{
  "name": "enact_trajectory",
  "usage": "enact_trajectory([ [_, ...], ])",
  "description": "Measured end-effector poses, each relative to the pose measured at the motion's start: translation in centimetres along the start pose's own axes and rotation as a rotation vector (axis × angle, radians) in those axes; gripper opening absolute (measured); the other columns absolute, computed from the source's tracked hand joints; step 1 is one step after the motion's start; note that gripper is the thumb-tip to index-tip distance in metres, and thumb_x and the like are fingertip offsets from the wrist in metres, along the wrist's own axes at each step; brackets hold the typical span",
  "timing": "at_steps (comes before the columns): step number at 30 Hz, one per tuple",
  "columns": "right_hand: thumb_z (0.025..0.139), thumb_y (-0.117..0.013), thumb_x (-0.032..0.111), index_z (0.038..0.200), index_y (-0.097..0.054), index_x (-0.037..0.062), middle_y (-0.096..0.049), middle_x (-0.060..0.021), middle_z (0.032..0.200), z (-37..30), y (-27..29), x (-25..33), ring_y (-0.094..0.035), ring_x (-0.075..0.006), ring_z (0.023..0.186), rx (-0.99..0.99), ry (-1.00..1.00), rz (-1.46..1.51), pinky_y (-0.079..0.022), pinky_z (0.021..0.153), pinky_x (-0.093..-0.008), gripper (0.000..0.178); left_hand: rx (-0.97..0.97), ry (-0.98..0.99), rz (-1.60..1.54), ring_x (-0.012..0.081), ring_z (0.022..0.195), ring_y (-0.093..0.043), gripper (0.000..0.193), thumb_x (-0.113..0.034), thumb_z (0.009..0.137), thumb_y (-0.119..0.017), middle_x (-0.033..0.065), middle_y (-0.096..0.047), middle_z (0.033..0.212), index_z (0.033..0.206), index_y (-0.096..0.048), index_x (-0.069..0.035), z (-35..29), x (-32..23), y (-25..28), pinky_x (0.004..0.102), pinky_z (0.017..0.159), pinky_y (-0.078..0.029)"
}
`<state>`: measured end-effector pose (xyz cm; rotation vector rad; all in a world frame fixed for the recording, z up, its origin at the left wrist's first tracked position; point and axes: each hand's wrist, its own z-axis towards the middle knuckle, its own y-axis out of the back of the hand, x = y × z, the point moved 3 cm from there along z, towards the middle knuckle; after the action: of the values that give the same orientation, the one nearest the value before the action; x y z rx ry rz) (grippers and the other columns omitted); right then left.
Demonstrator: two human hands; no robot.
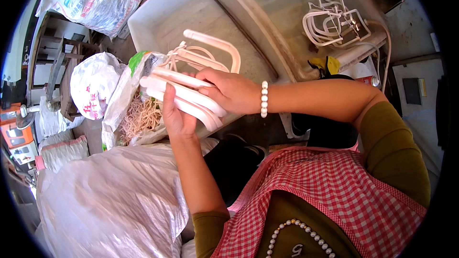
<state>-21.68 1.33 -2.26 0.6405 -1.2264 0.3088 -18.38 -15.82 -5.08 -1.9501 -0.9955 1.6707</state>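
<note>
A bundle of white plastic bent pieces (191,93), stacked together, sits between both hands above a large pale tub (158,16). My left hand (176,117) grips the stack from below, thumb up along its side. My right hand (228,91), with a bead bracelet at the wrist, lies over the top of the stack with fingers curled on it. One curved white loop (217,45) of the stack sticks up behind the right hand.
An open sack of thin pale strips (138,114) lies left of the hands. A big white woven bag (110,200) fills the lower left. More white plastic frames (334,21) lie in a heap at upper right. Other bags (91,0) lie at upper left.
</note>
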Motion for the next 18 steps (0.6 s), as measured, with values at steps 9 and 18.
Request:
enact_trajectory([
  [9, 0.089, -0.06, 0.024, 0.116, -0.057, 0.0063, -0.06, -0.0131, 0.101, 4.8, 9.8, -4.7, -0.059, -0.0243, 0.089, -0.227, -0.072, -0.221, -0.048, 0.084, -0.0332, 0.032, 0.096, -0.145, -0.084, 0.0286, 0.097, -0.062, 0.042, -0.014, 0.09, -0.06, 0.0178, -0.06, 0.112, 0.128, -0.046, 0.0, -2.4, -3.8, 0.4, 0.0439, 0.088, -0.054],
  [18, 0.074, -0.075, 0.022, 0.146, -0.029, 0.0197, -0.028, -0.0244, 0.147, 5.7, 9.2, -8.3, -0.036, -0.0357, 0.133, -0.019, 0.078, -0.475, -0.036, 0.106, -0.0408, 0.085, 0.588, -0.006, -0.062, 0.0203, 0.065, -0.059, 0.04, -0.017, 0.082, -0.071, 0.0084, -0.05, 0.081, 0.104, -0.039, -0.006, -4.2, -2.9, -1.6, 0.0371, 0.063, -0.06],
])
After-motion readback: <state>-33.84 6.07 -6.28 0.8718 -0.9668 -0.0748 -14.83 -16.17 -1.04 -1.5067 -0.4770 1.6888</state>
